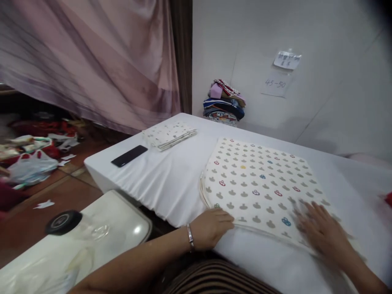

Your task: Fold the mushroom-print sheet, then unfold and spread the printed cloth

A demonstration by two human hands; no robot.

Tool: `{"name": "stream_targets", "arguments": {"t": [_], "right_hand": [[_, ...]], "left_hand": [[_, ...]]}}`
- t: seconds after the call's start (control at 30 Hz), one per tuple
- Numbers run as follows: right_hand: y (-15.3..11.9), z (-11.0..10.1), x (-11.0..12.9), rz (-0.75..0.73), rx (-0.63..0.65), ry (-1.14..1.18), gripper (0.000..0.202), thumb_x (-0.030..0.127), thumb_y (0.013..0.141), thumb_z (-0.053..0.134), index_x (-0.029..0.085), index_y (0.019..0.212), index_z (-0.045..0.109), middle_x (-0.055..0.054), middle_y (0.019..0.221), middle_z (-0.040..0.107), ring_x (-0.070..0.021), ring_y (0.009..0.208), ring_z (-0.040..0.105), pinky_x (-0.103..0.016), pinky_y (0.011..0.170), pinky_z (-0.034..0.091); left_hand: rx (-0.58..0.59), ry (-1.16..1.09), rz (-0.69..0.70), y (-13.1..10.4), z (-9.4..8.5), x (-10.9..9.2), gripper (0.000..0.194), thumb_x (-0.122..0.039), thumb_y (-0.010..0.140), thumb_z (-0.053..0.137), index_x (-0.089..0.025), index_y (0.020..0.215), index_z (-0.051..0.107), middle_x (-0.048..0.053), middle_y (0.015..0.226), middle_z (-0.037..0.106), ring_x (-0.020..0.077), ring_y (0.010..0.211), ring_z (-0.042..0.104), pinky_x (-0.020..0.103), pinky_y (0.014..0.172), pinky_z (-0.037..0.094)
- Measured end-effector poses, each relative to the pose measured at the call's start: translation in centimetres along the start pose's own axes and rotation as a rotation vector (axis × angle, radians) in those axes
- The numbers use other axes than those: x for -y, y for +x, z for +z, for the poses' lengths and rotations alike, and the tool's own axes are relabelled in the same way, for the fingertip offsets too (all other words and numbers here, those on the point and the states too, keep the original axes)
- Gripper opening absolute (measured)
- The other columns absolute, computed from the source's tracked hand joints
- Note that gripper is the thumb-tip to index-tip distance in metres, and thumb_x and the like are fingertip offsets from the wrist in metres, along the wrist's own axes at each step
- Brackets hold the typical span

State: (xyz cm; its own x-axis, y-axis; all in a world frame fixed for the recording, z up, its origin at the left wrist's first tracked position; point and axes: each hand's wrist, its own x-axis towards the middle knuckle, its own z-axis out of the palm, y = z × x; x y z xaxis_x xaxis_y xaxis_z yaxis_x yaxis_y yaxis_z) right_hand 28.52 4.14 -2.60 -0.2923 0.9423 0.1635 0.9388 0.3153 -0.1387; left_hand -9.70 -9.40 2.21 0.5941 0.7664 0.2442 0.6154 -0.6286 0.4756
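Observation:
A stack of cream cloth lies spread on the white-covered table, printed with grey mushroom shapes and a few red, blue, purple and yellow ones. Several layers show along its rounded left edge. My left hand, with a silver bracelet at the wrist, is closed at the near left corner of the cloth, its fingers together over the edge. Blurred by motion, my right hand rests flat on the near right part of the cloth, fingers stretched out and apart, holding nothing.
A folded pile of printed cloth and a black phone lie on the white table. Folded fabrics are stacked by the wall. At left stands a cream machine surface bearing a black round object; plastic bags lie on the floor.

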Motion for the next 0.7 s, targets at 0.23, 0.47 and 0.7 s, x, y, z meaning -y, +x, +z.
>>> {"name": "stream_targets", "arguments": {"t": [0.23, 0.47, 0.7], "right_hand": [[0.7, -3.7, 16.2, -0.253, 0.318, 0.671, 0.038, 0.049, 0.081, 0.042, 0.028, 0.109, 0.058, -0.003, 0.122, 0.052, -0.0224, 0.112, 0.046, -0.035, 0.085, 0.046], [2.6, -3.0, 26.0, -0.519, 0.265, 0.737, 0.022, 0.03, 0.082, 0.044, 0.022, 0.086, 0.064, -0.001, 0.083, 0.064, -0.0151, 0.077, 0.056, -0.027, 0.069, 0.042], [4.0, -1.0, 29.8, -0.444, 0.23, 0.538, 0.018, 0.031, 0.08, 0.049, 0.019, 0.083, 0.062, -0.002, 0.076, 0.061, -0.0137, 0.069, 0.052, -0.024, 0.064, 0.035]], "left_hand": [[-0.535, 0.09, -0.385, -3.2, -1.5, 1.4, 0.024, -0.019, 0.082, 0.041, -0.02, 0.099, 0.058, 0.005, 0.101, 0.062, 0.0168, 0.096, 0.055, 0.035, 0.087, 0.042], [-0.617, -0.649, -1.095, -3.1, -1.5, 3.4, 0.024, -0.029, 0.075, 0.054, -0.014, 0.094, 0.053, 0.005, 0.082, 0.065, 0.011, 0.053, 0.06, 0.019, 0.041, 0.045], [-0.614, -1.016, -1.176, -1.7, -2.2, 3.6, 0.032, -0.029, 0.075, 0.054, -0.011, 0.101, 0.048, 0.01, 0.087, 0.065, 0.0119, 0.05, 0.061, 0.021, 0.043, 0.046]]}}
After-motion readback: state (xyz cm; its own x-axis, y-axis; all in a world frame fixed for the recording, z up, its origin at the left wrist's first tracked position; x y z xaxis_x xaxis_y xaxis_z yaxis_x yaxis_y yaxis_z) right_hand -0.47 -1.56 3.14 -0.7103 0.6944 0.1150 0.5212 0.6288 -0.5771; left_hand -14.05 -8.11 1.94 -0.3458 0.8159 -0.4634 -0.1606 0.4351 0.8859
